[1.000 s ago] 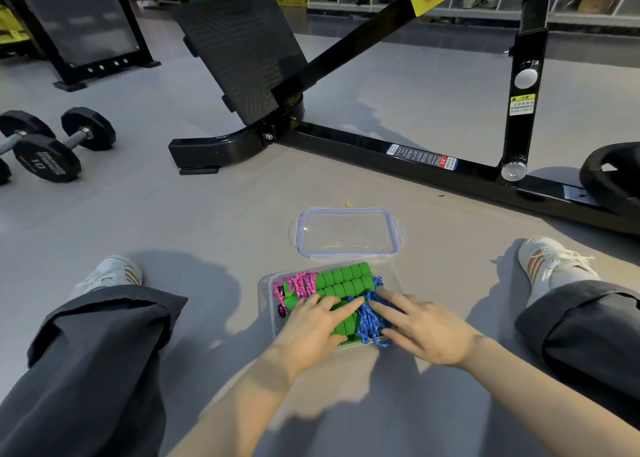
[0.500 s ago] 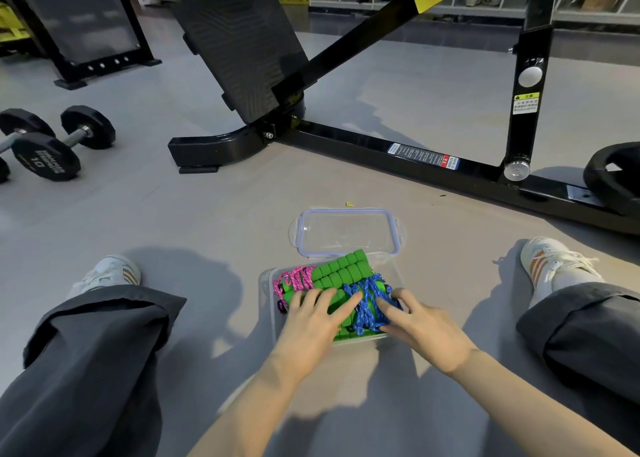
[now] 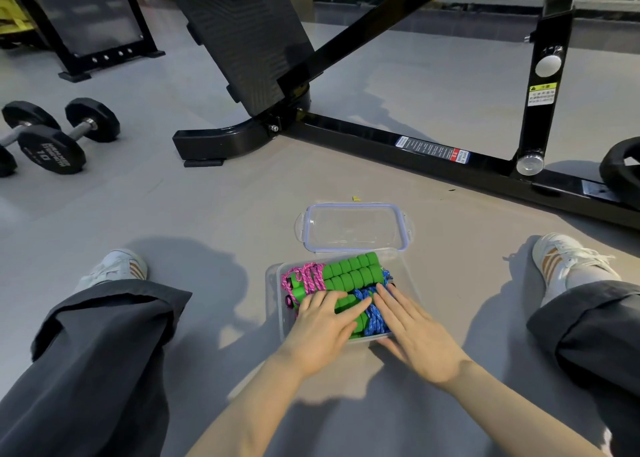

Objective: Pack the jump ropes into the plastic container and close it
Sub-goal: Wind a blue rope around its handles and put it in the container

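Jump ropes (image 3: 341,285) heaped in the clear plastic container (image 3: 274,285) on the floor (image 3: 207,214) before us, both hands pressing them down.
Our left hand (image 3: 322,328) and right hand (image 3: 415,335) lie flat on top, fingers straight and slightly apart. We judge the cords (image 3: 310,278) soft and springy and the foam handles (image 3: 356,266) light, so they are best pinned at the handles. The lid (image 3: 403,228), just beyond, looks light; we would take it by its side tabs.

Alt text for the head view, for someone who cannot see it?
The left hand and right hand press flat on green-handled jump ropes in a clear plastic container on a gym floor. Its lid lies just beyond, off; dumbbells sit to the left.
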A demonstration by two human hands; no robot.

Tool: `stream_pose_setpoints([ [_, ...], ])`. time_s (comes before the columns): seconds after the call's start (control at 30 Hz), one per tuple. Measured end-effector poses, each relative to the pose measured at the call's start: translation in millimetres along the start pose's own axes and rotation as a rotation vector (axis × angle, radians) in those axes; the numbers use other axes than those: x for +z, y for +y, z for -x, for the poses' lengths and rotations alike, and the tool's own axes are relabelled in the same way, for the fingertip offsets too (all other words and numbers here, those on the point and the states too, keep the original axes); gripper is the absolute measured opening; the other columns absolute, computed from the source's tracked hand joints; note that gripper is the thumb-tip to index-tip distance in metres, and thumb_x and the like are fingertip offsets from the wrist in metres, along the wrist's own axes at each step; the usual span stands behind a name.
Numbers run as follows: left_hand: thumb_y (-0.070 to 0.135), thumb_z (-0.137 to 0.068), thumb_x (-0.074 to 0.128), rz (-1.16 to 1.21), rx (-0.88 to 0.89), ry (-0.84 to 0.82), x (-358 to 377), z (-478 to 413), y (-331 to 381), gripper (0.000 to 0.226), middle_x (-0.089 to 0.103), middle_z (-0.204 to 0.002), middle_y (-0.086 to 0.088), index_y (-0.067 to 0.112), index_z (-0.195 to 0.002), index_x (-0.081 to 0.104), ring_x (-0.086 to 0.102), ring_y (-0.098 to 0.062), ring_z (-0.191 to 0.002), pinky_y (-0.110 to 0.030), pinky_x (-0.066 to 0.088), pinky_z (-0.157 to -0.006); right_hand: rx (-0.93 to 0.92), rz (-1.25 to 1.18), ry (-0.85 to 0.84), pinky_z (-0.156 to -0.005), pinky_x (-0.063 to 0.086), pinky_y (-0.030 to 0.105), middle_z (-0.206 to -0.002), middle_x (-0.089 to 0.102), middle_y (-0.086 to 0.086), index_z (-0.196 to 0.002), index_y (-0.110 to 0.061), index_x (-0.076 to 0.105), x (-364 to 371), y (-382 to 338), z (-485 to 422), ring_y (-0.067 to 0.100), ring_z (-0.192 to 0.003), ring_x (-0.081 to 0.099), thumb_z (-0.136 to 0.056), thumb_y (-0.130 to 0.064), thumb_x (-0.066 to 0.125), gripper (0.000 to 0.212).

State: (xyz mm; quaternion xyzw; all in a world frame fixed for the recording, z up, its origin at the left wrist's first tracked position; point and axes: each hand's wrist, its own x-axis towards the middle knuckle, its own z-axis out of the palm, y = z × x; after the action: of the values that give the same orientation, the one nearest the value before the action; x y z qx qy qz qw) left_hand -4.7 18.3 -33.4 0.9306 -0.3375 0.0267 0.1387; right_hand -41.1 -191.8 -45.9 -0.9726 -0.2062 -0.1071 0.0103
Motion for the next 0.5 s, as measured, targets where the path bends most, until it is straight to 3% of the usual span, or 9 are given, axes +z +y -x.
stream_pose_setpoints([
  [0.07,0.046,-0.092,0.021,0.002,-0.029,-0.044,-4.1,3.6,4.8,0.056,0.048,-0.136,-0.011,0.036,-0.146,0.035,0.045,-0.031,-0.124,-0.046,0.030,-0.104,-0.020,0.003,-0.007,-0.114,0.015,0.034,-0.140,0.047,0.016,-0.135,-0.001,0.036,-1.4,0.9,-0.2,0.028,-0.132,0.040,-0.100,-0.045,0.015,0.060],
  [0.13,0.060,-0.091,0.012,-0.013,-0.042,-0.116,-6.9,9.3,9.2,0.066,0.022,-0.156,-0.008,0.034,-0.152,0.014,0.019,-0.026,-0.142,-0.038,0.004,-0.116,-0.031,-0.003,-0.011,-0.114,0.015,0.034,-0.143,0.042,0.017,-0.137,0.000,0.035,-2.9,0.6,0.4,0.027,-0.136,0.031,-0.099,-0.046,0.017,0.062],
  [0.2,0.070,-0.090,0.017,-0.063,-0.038,-0.149,-2.9,13.9,8.1,0.078,-0.001,-0.160,-0.001,0.026,-0.153,0.003,-0.002,-0.017,-0.147,-0.032,-0.016,-0.114,-0.044,0.003,-0.001,-0.114,0.014,0.036,-0.147,0.035,0.016,-0.141,0.000,0.029,-1.8,-2.5,1.9,0.028,-0.139,0.023,-0.097,-0.050,0.019,0.067],
  [0.23,0.068,-0.091,0.024,-0.108,-0.035,-0.143,-1.4,15.4,5.1,0.081,-0.005,-0.157,0.000,0.020,-0.153,0.006,-0.002,-0.015,-0.146,-0.035,-0.015,-0.113,-0.052,-0.002,0.005,-0.114,0.014,0.037,-0.149,0.033,0.016,-0.143,-0.001,0.027,-2.0,-4.3,2.2,0.028,-0.140,0.021,-0.096,-0.051,0.021,0.068],
  [0.33,0.057,-0.083,0.035,-0.221,-0.019,-0.146,10.9,16.2,-4.1,0.079,0.023,-0.150,-0.005,0.005,-0.143,0.041,0.038,-0.021,-0.137,-0.047,0.026,-0.111,-0.101,-0.033,0.025,-0.115,0.016,0.038,-0.151,0.030,0.014,-0.144,-0.001,0.029,-2.2,-5.1,4.9,0.028,-0.141,0.022,-0.096,-0.045,0.031,0.065],
  [0.37,0.054,-0.082,0.034,-0.223,-0.023,-0.134,12.9,15.5,-5.2,0.077,0.027,-0.148,-0.006,0.005,-0.140,0.044,0.042,-0.022,-0.134,-0.047,0.033,-0.107,-0.110,-0.040,0.038,-0.114,0.017,0.038,-0.151,0.030,0.014,-0.143,-0.001,0.030,-3.3,-5.2,5.6,0.028,-0.141,0.023,-0.096,-0.044,0.033,0.064],
  [0.43,0.050,-0.086,0.025,-0.190,-0.034,-0.142,10.8,14.8,-4.0,0.074,0.017,-0.151,-0.008,0.004,-0.145,0.028,0.031,-0.024,-0.140,-0.047,0.023,-0.112,-0.107,-0.034,0.077,-0.114,0.018,0.038,-0.148,0.036,0.014,-0.141,-0.001,0.032,-2.7,-7.5,4.3,0.029,-0.139,0.030,-0.098,-0.044,0.029,0.061],
  [0.5,0.051,-0.086,0.009,-0.211,-0.039,-0.149,9.7,12.2,-5.7,0.074,-0.005,-0.153,-0.005,0.008,-0.147,0.003,0.003,-0.022,-0.146,-0.043,-0.003,-0.116,-0.057,-0.018,0.118,-0.112,0.019,0.037,-0.141,0.046,0.013,-0.137,-0.003,0.036,0.3,-14.9,1.9,0.031,-0.133,0.038,-0.099,-0.045,0.024,0.058],
])
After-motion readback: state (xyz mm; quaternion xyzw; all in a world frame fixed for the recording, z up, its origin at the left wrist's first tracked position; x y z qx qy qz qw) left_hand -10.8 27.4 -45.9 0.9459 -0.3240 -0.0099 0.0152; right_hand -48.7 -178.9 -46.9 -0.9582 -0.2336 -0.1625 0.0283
